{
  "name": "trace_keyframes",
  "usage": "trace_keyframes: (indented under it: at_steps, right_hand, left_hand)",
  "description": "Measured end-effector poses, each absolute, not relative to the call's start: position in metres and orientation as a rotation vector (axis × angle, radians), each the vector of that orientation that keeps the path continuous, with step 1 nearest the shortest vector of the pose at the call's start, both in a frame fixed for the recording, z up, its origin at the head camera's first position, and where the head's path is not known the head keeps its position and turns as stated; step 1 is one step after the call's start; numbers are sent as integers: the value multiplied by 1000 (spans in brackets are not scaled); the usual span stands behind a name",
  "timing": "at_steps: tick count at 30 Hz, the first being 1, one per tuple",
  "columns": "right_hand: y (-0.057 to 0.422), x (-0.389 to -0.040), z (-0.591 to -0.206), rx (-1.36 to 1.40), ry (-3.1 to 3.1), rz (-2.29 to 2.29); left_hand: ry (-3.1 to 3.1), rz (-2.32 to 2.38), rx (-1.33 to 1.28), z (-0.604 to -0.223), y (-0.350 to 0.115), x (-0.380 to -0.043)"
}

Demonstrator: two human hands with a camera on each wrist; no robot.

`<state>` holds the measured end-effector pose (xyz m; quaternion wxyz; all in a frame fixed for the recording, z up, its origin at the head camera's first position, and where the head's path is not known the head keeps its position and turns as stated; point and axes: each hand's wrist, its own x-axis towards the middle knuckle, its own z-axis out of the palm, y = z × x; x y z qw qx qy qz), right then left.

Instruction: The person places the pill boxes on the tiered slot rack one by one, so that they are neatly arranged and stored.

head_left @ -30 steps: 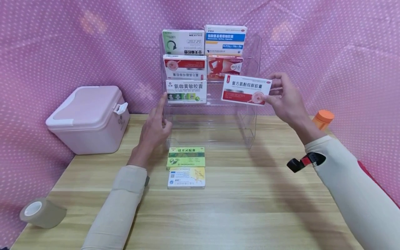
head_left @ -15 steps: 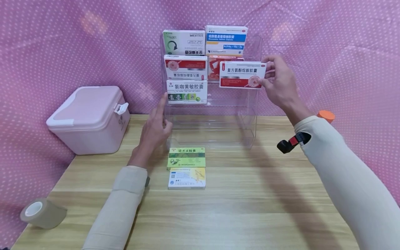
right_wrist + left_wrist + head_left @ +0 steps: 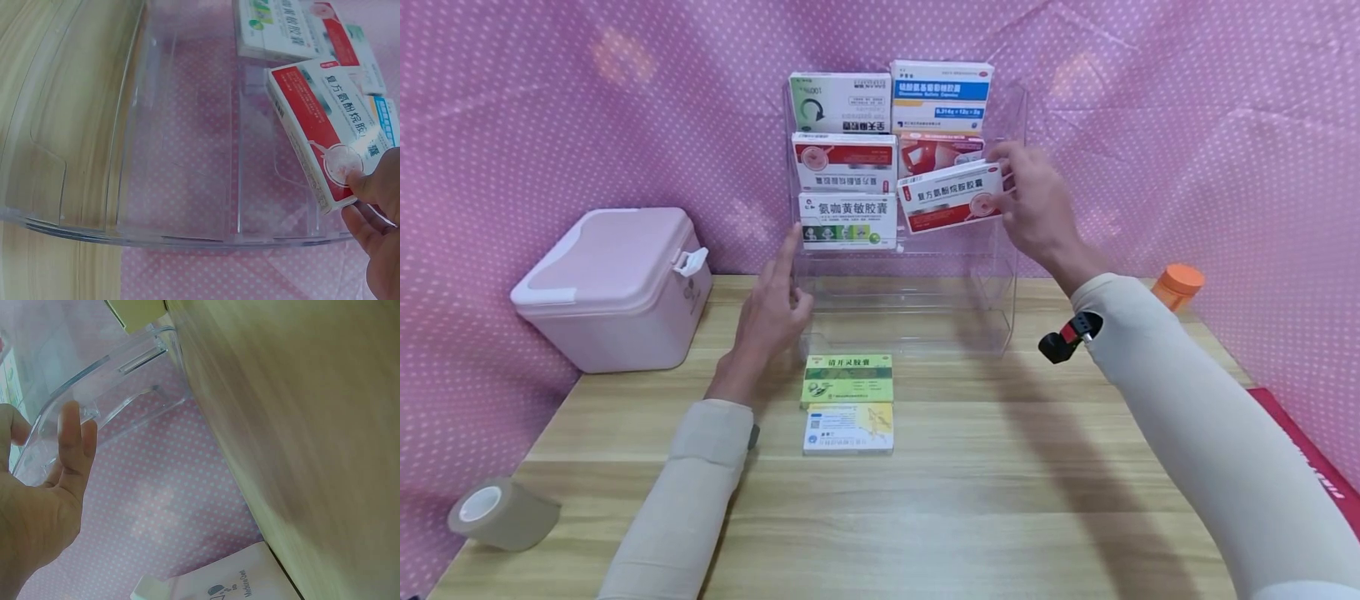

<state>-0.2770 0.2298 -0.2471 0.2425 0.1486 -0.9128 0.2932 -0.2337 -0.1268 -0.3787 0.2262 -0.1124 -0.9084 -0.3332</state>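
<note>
My right hand (image 3: 1041,200) pinches one end of a red-and-white medicine box (image 3: 953,196), thumb on its front. The box tilts in front of the right side of a clear tiered display rack (image 3: 910,325), just below a red box (image 3: 936,156). At the rack's left side, my left hand (image 3: 771,304) has its index finger extended, tip beside a white-and-green box (image 3: 850,221). Its other fingers (image 3: 72,434) overlap the transparent side panel in the left wrist view. Another red-and-white box (image 3: 846,162) and, above it, a green-and-white box (image 3: 842,102) stand on the rack.
A blue-and-white box (image 3: 942,96) stands top right on the rack. Before the rack lie a green box (image 3: 848,379) and a white-and-yellow one (image 3: 848,428). Around them are a pink lidded case (image 3: 613,287), a tape roll (image 3: 505,512) and an orange-capped bottle (image 3: 1178,285).
My right hand first raises the red-and-white box, then brings it left and slightly down toward the rack, tilting it. The left hand stays in place.
</note>
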Motion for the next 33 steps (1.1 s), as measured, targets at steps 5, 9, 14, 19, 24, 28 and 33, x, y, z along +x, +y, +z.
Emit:
trace_keyframes:
  at_steps: [5, 9, 14, 19, 24, 28, 33]
  right_hand:
    - [224, -281, -253, 387, -2549, 778]
    - [224, -281, -264, 366, -2559, 787]
    - [225, -281, -273, 376, -2533, 769]
    - [226, -279, -271, 374, -2562, 778]
    - [224, -277, -269, 345, -2633, 759]
    - [221, -275, -269, 348, -2685, 682]
    - [217, -270, -270, 357, -2729, 604]
  left_hand:
    - [-2503, -917, -310, -379, -126, -233]
    - [-2503, -921, -317, -379, -125, -234]
    - [-2497, -924, -316, -377, -123, -234]
    - [-2492, -924, -322, -376, -123, -235]
    - [-2488, -918, -333, -376, -125, -235]
    - [-2490, -909, -331, -376, -125, -234]
    - [-2499, -913, -330, -377, -125, -233]
